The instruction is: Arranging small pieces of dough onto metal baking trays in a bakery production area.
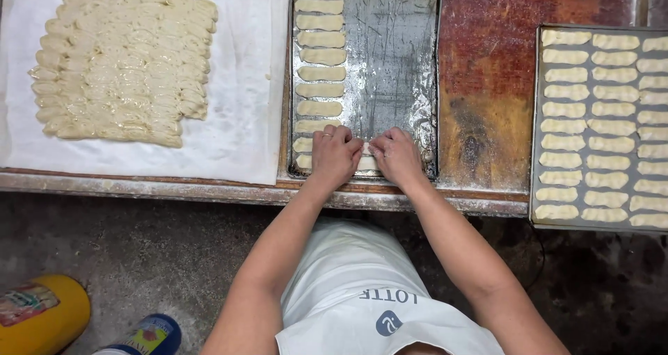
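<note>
My left hand (335, 154) and my right hand (395, 155) rest side by side at the near edge of a greased metal baking tray (393, 56). Both press their fingertips on one pale dough piece (367, 148) lying across the tray's front. A column of several oblong dough pieces (319, 56) runs up the tray's left side. The rest of the tray is bare, scratched metal.
A heap of several cut dough strips (122, 62) lies on white paper (240, 118) to the left. At the right, a second tray (534, 118) carries rows of shaped dough pieces. Reddish worn tabletop (487, 83) lies between trays. A yellow container (42, 313) stands on the floor.
</note>
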